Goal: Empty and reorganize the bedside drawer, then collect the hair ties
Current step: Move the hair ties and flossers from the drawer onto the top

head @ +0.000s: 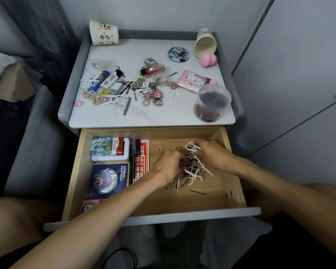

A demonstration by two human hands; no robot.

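Head view: we find both hands inside drawer [211, 200], right half. Mixed pile of hair ties [195, 167] w/ floss picks [192, 147] lies directly btwn them. Grip: left hand [169, 164] curled into pile, hold indeterminable; right hand [211, 154] pinches picks. Loose front ties nearer left.

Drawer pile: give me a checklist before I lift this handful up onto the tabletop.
1. Open drawer: ok, pulled well out.
2. Hands on the pile: ok, left hand and right hand curl into it.
3. Whole pile gathered: not ok, one bobby pin and stray hair ties lie apart.
4. Pile sorted: not ok, floss picks, pins and ties are tangled.
5. Landing room on the tabletop: ok, front strip is bare.
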